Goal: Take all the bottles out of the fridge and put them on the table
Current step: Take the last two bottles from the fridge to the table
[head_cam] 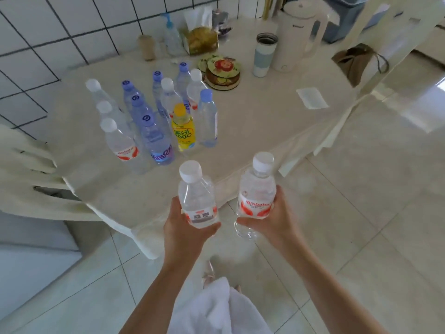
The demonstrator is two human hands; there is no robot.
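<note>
My left hand (183, 227) grips a clear water bottle (196, 194) with a white cap and a red-and-white label. My right hand (272, 218) grips a second such bottle (257, 191). Both bottles are held upright just off the near corner of the cream table (252, 121). On the table's left half stand several bottles: clear ones with white caps (118, 141), bluish ones with purple caps (154, 138), and one yellow bottle (182, 127) with a yellow cap. The fridge is out of view.
At the back of the table stand a white kettle (298, 32), a tumbler (263, 54), a stack of round coasters (222, 71), a soap dispenser (171, 37) and a food bag (201, 39). Cream chairs stand at left (26, 174) and far right (385, 32). A tiled wall runs behind.
</note>
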